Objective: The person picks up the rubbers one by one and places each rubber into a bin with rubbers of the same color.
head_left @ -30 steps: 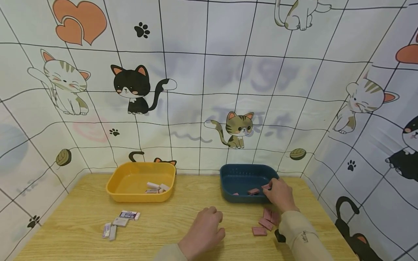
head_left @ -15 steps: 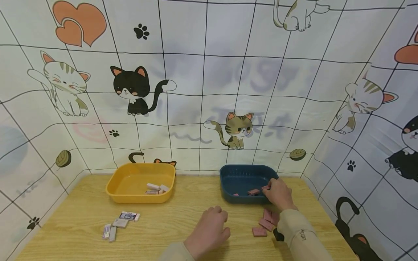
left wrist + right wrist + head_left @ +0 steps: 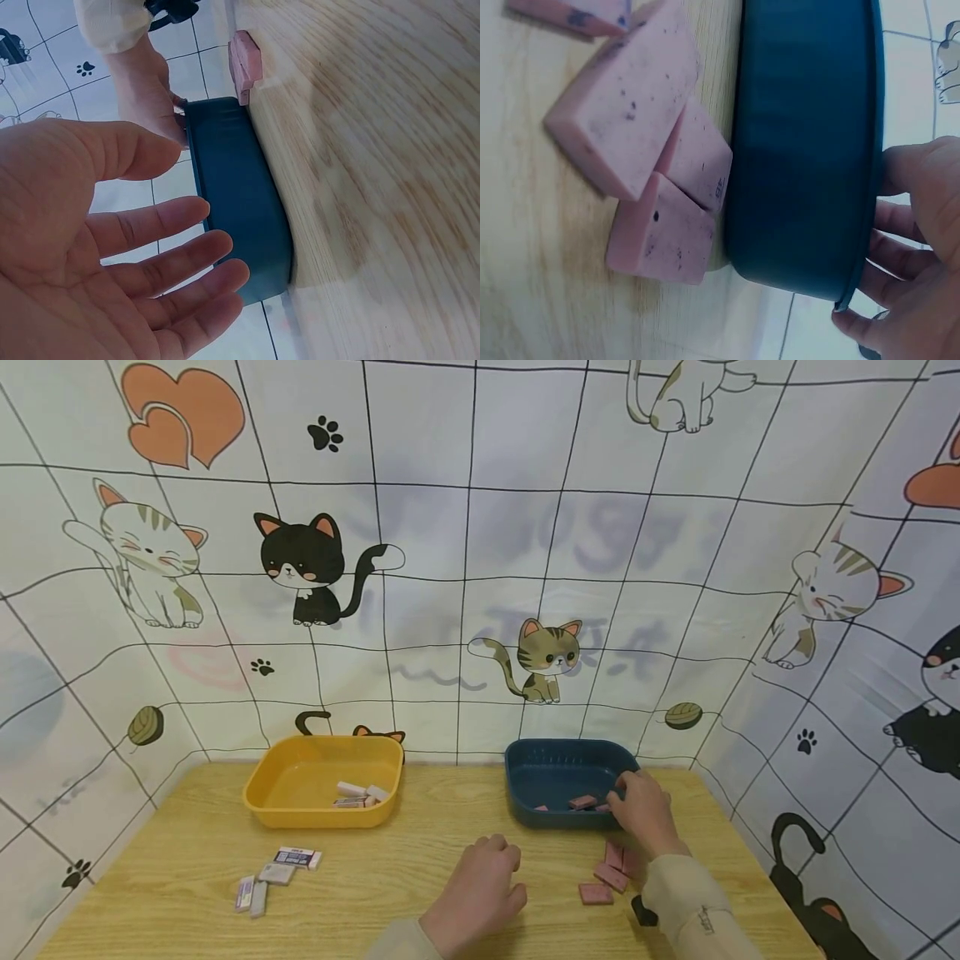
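My right hand (image 3: 643, 810) is over the front right rim of the dark blue basket (image 3: 525, 810), fingers reaching inside and apart from each other. Pink erasers (image 3: 582, 802) lie in that basket, one of them right below the fingertips. In the right wrist view, the thumb and fingers come over the basket's rim, and their tips are hidden behind its wall. Several speckled pink erasers (image 3: 630, 97) lie on the table in front of the basket. My left hand (image 3: 477, 889) hovers over the middle front of the table, empty, with fingers loosely bent in the left wrist view.
A yellow basket (image 3: 322, 817) with several white erasers (image 3: 351, 789) stands at the back left. In front of it, more white erasers (image 3: 277, 871), some in printed sleeves, lie on the wooden table (image 3: 360, 893). A cat-patterned cloth (image 3: 435, 610) hangs behind and beside the table.
The right hand has let go of a pink eraser, which now lies lower in the blue basket; its fingers have spread and lifted slightly. The left hand has shifted a little to the right.
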Motion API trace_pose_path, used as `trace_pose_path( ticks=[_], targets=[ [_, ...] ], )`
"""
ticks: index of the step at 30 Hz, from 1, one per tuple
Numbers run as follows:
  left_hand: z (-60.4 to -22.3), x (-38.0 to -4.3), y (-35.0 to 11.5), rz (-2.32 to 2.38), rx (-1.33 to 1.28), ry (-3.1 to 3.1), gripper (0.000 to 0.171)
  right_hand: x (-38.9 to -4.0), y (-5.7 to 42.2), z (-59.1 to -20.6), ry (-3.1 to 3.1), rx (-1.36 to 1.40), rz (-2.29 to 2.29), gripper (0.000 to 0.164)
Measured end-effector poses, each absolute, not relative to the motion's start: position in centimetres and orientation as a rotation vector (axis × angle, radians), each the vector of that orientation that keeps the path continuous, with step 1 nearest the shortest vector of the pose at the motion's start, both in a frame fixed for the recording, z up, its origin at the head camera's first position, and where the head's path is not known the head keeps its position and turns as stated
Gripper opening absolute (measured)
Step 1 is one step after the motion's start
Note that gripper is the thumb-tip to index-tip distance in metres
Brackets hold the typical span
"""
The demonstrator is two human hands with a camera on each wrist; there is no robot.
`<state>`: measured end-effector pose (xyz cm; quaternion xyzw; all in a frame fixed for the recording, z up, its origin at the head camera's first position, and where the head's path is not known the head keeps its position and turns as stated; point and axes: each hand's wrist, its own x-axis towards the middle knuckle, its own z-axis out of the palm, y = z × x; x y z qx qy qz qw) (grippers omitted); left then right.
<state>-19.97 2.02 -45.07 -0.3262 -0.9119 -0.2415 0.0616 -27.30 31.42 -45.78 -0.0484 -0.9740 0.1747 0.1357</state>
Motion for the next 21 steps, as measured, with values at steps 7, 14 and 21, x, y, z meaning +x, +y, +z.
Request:
trace_pose_path(
  ticks=[7,14,21],
  targets=[
    [-44.8,-19.8,1.4,-0.734,-0.961,-2.782,0.01,-25.6,30.4,-45.4,-2.681,-0.04,0.528,0.019],
    [-45.1,-20.2,0.2,-0.773,-0.914,-2.814,0.011,-24.3,28.6,-44.6,-2.591,0.061,0.538,0.019],
    [-45.3,-20.4,-1.4,-0.784,-0.841,-2.774,0.013,-23.8,27.2,-44.5,-2.548,0.14,0.538,0.016]
  ],
)
